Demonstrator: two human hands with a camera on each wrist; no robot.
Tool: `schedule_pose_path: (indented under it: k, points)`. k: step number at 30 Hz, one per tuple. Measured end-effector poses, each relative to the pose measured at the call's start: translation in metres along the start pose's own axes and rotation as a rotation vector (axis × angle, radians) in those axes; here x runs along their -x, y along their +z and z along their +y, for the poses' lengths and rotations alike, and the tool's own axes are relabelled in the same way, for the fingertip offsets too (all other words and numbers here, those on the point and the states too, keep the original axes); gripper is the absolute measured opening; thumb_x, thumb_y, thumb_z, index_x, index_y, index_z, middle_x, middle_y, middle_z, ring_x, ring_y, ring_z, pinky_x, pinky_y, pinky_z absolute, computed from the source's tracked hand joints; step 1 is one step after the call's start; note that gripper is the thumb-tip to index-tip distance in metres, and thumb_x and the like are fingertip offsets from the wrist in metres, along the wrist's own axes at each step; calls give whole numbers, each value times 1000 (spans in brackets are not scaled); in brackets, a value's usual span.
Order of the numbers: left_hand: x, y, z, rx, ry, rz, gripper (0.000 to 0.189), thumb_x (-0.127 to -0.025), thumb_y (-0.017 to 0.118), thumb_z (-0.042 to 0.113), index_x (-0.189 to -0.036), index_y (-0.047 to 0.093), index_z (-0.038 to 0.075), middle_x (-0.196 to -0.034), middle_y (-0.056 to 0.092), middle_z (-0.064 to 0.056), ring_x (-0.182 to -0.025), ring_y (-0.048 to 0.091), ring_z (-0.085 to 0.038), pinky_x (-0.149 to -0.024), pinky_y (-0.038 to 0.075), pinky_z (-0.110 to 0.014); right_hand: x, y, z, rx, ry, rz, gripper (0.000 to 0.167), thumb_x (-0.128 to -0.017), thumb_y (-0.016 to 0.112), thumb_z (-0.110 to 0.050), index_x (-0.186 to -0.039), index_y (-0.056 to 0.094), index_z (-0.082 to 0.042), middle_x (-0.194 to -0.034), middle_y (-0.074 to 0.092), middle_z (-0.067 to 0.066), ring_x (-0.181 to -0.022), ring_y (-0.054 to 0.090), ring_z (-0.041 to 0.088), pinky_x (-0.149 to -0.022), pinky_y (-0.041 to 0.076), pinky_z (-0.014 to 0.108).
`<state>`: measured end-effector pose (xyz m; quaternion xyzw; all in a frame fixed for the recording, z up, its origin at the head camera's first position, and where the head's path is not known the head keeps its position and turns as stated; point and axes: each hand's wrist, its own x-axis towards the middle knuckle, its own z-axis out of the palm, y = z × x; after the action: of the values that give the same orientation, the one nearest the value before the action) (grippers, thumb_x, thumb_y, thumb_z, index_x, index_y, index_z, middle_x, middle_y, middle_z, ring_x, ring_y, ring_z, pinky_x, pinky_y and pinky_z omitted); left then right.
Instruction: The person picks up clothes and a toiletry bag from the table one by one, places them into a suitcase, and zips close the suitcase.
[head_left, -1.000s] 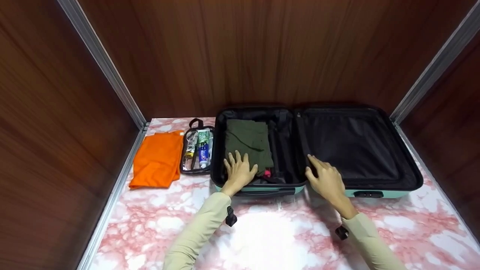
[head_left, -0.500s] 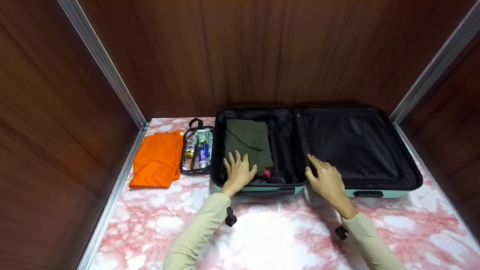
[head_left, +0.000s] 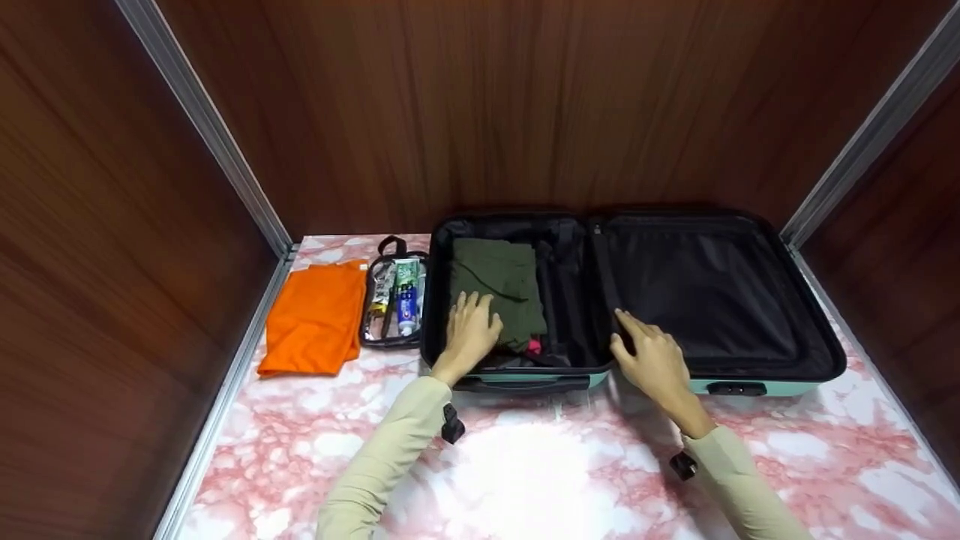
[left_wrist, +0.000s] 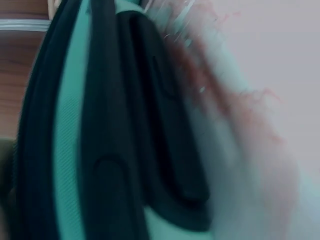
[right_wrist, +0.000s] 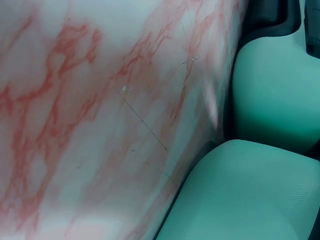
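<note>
An open suitcase (head_left: pixel 564 369) with teal shell and black lining lies flat, its two halves side by side. In its left half is a folded dark green garment (head_left: pixel 499 274), with a bit of pink cloth (head_left: pixel 534 346) showing at its lower edge. My left hand (head_left: pixel 471 330) rests on the garment's near left corner, fingers spread and fairly straight. At the seam between the halves, my right hand (head_left: pixel 652 364) touches the near inner edge of the right half, fingers relaxed. The left wrist view shows the suitcase's black side handle (left_wrist: pixel 165 115); the right wrist view shows teal shell corners (right_wrist: pixel 250 190).
Left of the suitcase lies a clear toiletry pouch (head_left: pixel 394 339) holding a toothpaste tube (head_left: pixel 406 296) and other items. Farther left is a folded orange garment (head_left: pixel 315 319). Wood-patterned panels (head_left: pixel 495 105) enclose the pink-and-white marbled table (head_left: pixel 315 450) at the back and both sides.
My left hand has shifted slightly left and away from me over the green garment. The right hand and the suitcase have stayed in place.
</note>
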<state>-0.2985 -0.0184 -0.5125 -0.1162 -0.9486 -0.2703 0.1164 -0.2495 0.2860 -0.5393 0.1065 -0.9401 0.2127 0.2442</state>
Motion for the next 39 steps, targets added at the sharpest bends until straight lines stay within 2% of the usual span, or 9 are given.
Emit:
schedule_pose_path:
  k: [3, 6, 10, 18, 26, 32, 39]
  points:
    - [-3, -9, -7, 1, 47, 105, 26, -93, 62, 8, -117, 67, 0, -120, 65, -20, -119, 56, -41, -100, 43, -50, 0, 0, 0, 3, 2, -6, 45, -97, 58, -29, -137, 60, -11, -130, 63, 13, -105, 62, 43, -84, 48, 59]
    - [-4, -18, -15, 13, 55, 195, 18, -91, 64, 5, -107, 71, 2, -110, 69, -16, -103, 64, -36, -88, 51, -46, 1, 0, 0, 5, 3, -11, 45, -97, 58, -30, -137, 60, -11, -131, 63, 13, -105, 62, 42, -84, 47, 59]
    - [-3, -26, -25, 61, 48, 264, 17, -90, 62, 3, -102, 73, 4, -106, 69, -14, -96, 65, -35, -82, 52, -46, 2, -1, 1, 5, 9, -11, 45, -97, 58, -30, -138, 60, -11, -131, 63, 13, -104, 62, 43, -84, 47, 59]
    - [-2, -37, -46, 124, 62, 408, 15, -87, 61, -1, -95, 74, 2, -98, 69, -14, -92, 65, -36, -83, 49, -48, 2, 0, 2, -8, 9, 1, 44, -97, 57, -30, -137, 60, -10, -130, 63, 13, -104, 62, 44, -85, 48, 59]
    - [1, -49, -68, 133, 11, 465, 16, -85, 63, -2, -96, 73, 2, -98, 68, -15, -91, 63, -40, -82, 48, -51, 3, 2, 0, -6, 2, 14, 44, -97, 58, -29, -137, 61, -10, -130, 63, 13, -103, 62, 43, -84, 47, 59]
    - [12, -56, -92, 130, -70, 489, 17, -83, 64, -3, -97, 74, 0, -100, 69, -17, -92, 64, -43, -81, 48, -53, 2, 2, -1, -2, -12, 10, 44, -97, 58, -30, -137, 61, -10, -130, 63, 12, -104, 62, 42, -83, 48, 59]
    - [27, -61, -114, 131, -141, 480, 16, -86, 61, -2, -99, 72, -1, -101, 67, -20, -92, 62, -45, -81, 47, -55, 1, 1, 0, 5, -9, 12, 44, -97, 58, -29, -136, 61, -10, -130, 64, 12, -102, 62, 43, -82, 48, 59]
